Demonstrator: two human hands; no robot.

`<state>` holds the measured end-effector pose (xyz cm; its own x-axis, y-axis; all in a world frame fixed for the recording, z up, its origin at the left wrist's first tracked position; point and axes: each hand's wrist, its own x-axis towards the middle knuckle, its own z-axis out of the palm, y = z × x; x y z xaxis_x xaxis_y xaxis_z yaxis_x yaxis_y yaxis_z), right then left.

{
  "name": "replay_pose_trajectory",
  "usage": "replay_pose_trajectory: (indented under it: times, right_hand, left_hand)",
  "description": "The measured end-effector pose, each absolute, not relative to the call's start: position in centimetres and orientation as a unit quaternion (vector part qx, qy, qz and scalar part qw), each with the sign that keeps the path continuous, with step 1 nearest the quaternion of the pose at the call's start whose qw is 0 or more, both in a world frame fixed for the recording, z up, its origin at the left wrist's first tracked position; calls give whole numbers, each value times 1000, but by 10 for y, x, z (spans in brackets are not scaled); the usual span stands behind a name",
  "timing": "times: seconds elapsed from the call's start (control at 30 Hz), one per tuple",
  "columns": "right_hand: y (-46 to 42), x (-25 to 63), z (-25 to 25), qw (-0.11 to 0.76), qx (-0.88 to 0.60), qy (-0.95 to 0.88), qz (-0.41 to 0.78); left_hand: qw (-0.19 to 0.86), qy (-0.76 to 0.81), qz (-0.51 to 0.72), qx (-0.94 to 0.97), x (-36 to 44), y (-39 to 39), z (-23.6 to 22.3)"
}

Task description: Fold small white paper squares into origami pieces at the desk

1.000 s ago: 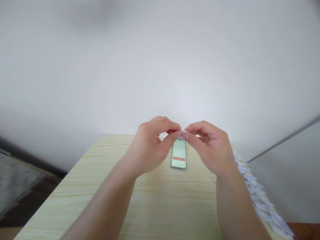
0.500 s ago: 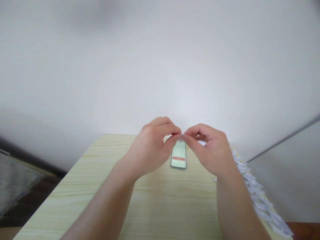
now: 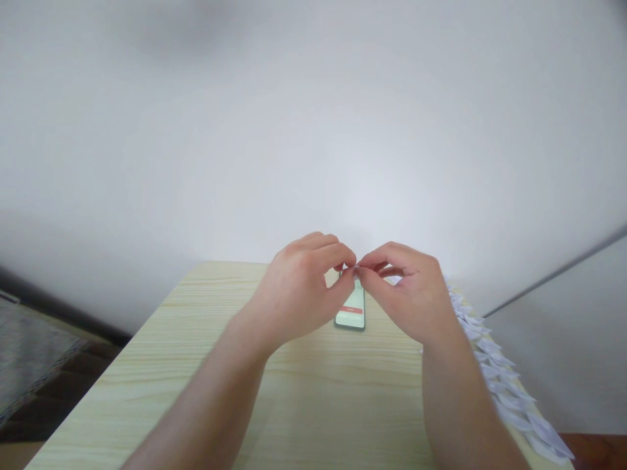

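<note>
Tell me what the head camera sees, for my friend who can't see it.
Two hands, left hand and right hand, pinch a tiny piece of white paper together above a phone on a wooden table. Folded white paper pieces line the table's right edge.

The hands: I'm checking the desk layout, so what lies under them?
Under the left hand and right hand, which pinch a small paper piece, a phone lies on the table; its upper end is covered.
</note>
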<state>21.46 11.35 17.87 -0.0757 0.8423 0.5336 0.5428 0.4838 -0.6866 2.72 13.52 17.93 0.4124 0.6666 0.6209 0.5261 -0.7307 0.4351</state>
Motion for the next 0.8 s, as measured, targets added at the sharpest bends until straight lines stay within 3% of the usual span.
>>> replay_pose_trajectory:
  times: [0.37,0.8]
  right_hand:
    - [113,214,181,443,-478,-749,125]
    - [111,213,180,473,-496,-706,181]
  left_hand:
    - [80,372,395,836,28,135,179]
    - [156,361,426,815,27,133,184]
